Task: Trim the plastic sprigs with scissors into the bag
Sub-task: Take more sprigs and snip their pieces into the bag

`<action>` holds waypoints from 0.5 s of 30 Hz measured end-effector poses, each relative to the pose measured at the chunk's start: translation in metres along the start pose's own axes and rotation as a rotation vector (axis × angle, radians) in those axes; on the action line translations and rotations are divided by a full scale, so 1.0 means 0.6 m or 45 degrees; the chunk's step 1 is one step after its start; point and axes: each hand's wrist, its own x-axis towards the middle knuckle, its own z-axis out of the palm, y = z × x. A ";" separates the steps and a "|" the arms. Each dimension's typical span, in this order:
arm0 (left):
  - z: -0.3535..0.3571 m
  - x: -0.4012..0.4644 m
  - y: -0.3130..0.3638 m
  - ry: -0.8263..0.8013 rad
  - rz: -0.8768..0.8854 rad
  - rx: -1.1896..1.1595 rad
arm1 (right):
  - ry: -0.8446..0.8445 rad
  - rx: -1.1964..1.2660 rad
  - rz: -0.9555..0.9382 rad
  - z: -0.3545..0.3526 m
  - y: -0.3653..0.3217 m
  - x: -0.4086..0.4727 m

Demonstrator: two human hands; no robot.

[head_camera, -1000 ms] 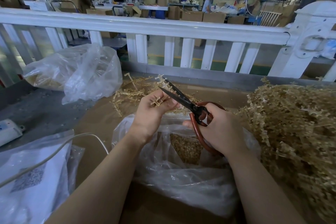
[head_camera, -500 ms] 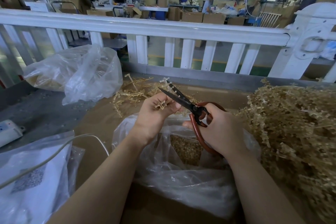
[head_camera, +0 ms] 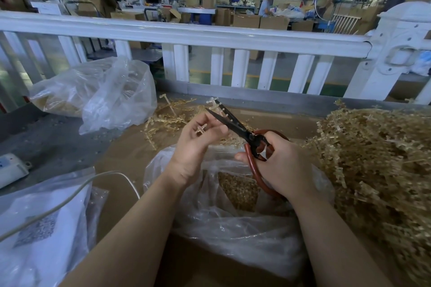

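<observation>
1. The left hand (head_camera: 198, 144), at the centre of the frame, pinches a small cross-shaped plastic sprig (head_camera: 202, 128) between thumb and curled fingers (head_camera: 217, 130).
2. The right hand (head_camera: 279, 165), just right of centre, grips the red looped handles of the scissors (head_camera: 242, 134), its fingers wrapped through and around them.
3. The dark blades stand parted and point toward the upper left, their tips just above the left hand, with the sprig lying close under the lower blade.
4. Directly below both hands sits an open clear plastic bag (head_camera: 233, 228) on the brown bench (head_camera: 121, 154); a heap of small tan trimmed pieces (head_camera: 238, 191) shows through it.
5. A large mound of untrimmed tan sprigs (head_camera: 377, 165) fills the right side of the frame, touching the bag's right edge.
6. A thinner scatter of loose sprigs (head_camera: 170, 119) lies on the bench beyond the left hand.
7. A second clear bag (head_camera: 98, 93) with tan contents rests in the left middle of the frame.
8. At the lower left lies a flat white packet (head_camera: 39, 228) with a pale cable (head_camera: 70, 198) running over it, and a white power strip (head_camera: 11, 168) at the left edge.
9. A white railing (head_camera: 186, 32) crosses the upper frame.
</observation>
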 end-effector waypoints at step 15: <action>-0.012 0.008 -0.001 -0.002 0.017 -0.165 | 0.005 0.016 -0.042 -0.001 0.001 0.001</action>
